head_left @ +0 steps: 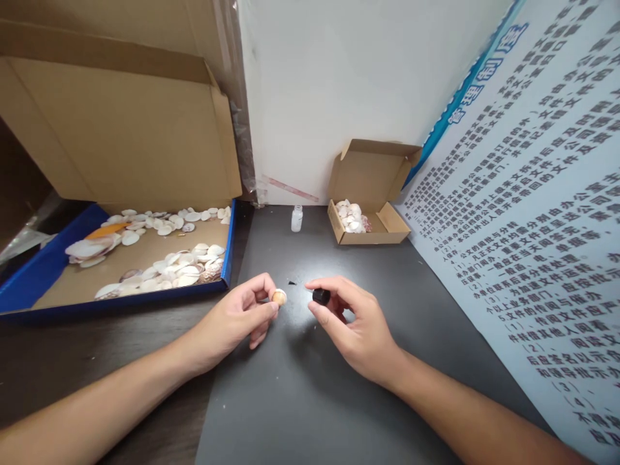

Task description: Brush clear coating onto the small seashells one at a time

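Note:
My left hand [247,310] is closed, pinching a small brown-and-white seashell [279,296] between thumb and fingertips. Just to its right, my right hand [351,316] grips a small black cap [320,296] between thumb and fingers, its outer end pointing towards the shell. The shell and the cap are apart, both held above the dark grey mat [271,400]. Beyond my hands, a small whitish bottle [296,219] stands upright on the mat. A tiny black scrap [292,282] lies between the two hands.
To the left, an open blue-edged cardboard box [145,297] holds many white shells [186,271] and an orange one [109,230]. At the back right stands a smaller open cardboard box [372,237] with shells [352,217]. A printed board [533,194] leans along the right side.

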### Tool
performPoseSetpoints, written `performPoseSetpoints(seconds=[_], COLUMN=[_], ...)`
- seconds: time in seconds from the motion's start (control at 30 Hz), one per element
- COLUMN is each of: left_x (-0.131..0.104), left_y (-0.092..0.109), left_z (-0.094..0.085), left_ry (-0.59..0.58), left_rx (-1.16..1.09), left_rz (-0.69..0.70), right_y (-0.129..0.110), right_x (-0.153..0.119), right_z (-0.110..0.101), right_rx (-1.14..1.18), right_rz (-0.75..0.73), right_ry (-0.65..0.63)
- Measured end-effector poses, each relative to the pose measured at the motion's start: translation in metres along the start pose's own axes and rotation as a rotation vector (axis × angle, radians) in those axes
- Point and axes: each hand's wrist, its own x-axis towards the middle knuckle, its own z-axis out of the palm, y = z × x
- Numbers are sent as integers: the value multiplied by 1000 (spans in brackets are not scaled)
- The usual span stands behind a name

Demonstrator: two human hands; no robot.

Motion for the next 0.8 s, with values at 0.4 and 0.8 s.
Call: performPoseSetpoints(seconds=[0.4,0.8], left_x=[-1,-1], left_y=[3,1], left_z=[2,1], left_ry=[-3,-19], left_rx=[61,68], left_rz=[-6,-13], right_y=[1,-3], right_x=[-1,0], right_z=[2,0], right_rx=[-35,-17], right_rz=[-26,14], right_ry=[-42,-11])
